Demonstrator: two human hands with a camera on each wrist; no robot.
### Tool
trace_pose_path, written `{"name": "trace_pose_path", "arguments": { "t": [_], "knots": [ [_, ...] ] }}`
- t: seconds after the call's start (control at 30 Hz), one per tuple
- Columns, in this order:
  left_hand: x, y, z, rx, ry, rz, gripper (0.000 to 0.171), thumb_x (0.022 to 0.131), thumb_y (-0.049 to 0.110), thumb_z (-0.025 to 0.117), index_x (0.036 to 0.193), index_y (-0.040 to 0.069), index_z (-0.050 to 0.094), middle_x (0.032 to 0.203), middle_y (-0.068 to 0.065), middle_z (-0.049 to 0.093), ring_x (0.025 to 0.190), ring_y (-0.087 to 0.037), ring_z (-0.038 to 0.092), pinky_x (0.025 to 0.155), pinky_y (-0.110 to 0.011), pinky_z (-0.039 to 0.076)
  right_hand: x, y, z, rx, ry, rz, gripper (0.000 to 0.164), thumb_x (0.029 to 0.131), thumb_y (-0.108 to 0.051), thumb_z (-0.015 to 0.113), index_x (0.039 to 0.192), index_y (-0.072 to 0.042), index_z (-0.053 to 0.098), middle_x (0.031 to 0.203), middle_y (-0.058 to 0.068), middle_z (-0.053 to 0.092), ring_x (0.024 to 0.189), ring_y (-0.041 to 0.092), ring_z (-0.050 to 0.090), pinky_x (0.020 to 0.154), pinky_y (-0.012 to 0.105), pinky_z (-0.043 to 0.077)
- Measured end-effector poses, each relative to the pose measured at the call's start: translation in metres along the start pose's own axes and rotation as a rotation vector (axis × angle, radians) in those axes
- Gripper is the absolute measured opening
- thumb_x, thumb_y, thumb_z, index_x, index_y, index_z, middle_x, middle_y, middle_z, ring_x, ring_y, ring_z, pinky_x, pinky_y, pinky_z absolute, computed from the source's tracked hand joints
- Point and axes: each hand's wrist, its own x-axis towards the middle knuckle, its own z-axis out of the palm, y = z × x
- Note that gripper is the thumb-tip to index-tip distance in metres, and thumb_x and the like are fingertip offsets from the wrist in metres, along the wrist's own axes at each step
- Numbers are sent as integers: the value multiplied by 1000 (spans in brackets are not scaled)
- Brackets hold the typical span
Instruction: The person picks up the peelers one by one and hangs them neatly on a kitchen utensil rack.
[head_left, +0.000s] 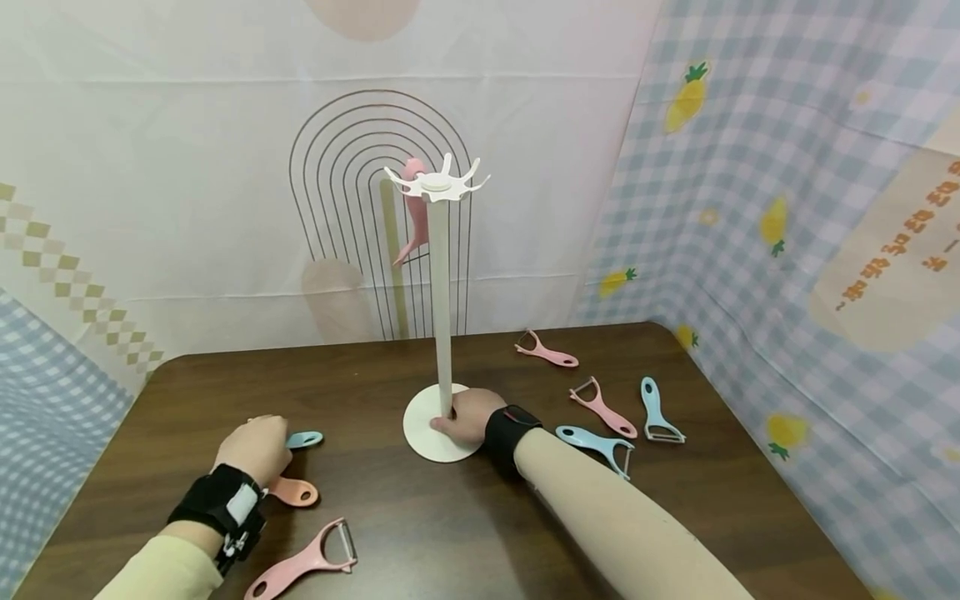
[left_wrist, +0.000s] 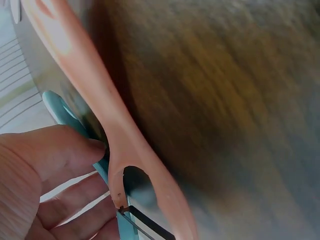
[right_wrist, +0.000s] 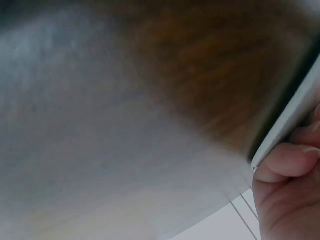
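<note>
My left hand [head_left: 255,448] is low over the table's left side, gripping a blue peeler [head_left: 305,439] whose handle sticks out past the fingers. In the left wrist view the thumb lies against the blue peeler [left_wrist: 65,111], with the other fingers curled at its head. An orange peeler [left_wrist: 120,130] lies right beside it, partly under the left wrist in the head view. The right hand [head_left: 476,414] holds a white stand [head_left: 440,308] at the foot of its pole, thumb over the round base. From a hook on the stand's top hangs a pink peeler [head_left: 417,212].
Nearest the front left is another pink peeler [head_left: 300,564]. Right of the stand lie two pink peelers [head_left: 555,357] and two blue peelers [head_left: 652,404], one close by the right forearm. Cloth-covered walls [head_left: 540,167] border the brown table [head_left: 390,533].
</note>
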Motion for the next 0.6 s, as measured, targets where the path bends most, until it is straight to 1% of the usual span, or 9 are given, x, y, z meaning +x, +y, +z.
{"name": "trace_pose_path", "arguments": {
  "t": [0.17, 0.3, 0.43, 0.53, 0.6],
  "knots": [
    [4, -1, 0, 17, 4, 9, 16, 72, -3, 66, 65, 7, 54, 69, -10, 58, 62, -28, 57, 53, -47, 46, 1, 2, 2, 3, 13, -17, 41, 92, -55, 56, 98, -16, 69, 71, -7, 60, 70, 11, 57, 64, 30, 46],
    [7, -1, -1, 20, 24, 6, 15, 71, -1, 66, 65, 7, 56, 69, -10, 60, 60, -30, 57, 50, -48, 46, 2, 1, 1, 8, 25, -21, 43, 91, -55, 56, 100, -15, 69, 73, -7, 62, 71, 11, 57, 65, 29, 46],
    [9, 1, -3, 25, 11, 4, 15, 74, -1, 66, 65, 7, 57, 68, -9, 60, 60, -30, 58, 49, -48, 47, 0, -1, -2, 11, 4, -5, 45, 91, -56, 56, 104, -14, 70, 76, -7, 63, 73, 11, 58, 66, 29, 46],
    [10, 2, -3, 30, -4, 9, 16, 75, -2, 66, 66, 7, 58, 69, -9, 61, 61, -29, 59, 51, -48, 47, -1, -1, -3, 10, -14, 10, 45, 92, -56, 55, 103, -15, 69, 75, -7, 62, 73, 11, 57, 67, 29, 46],
    [10, 3, -3, 35, 0, 15, 15, 76, -3, 66, 67, 7, 58, 69, -10, 61, 62, -30, 59, 51, -49, 48, -1, -1, -3, 8, -18, 14, 44, 92, -56, 55, 102, -15, 69, 74, -8, 61, 73, 11, 57, 66, 29, 46]
  ]
}}
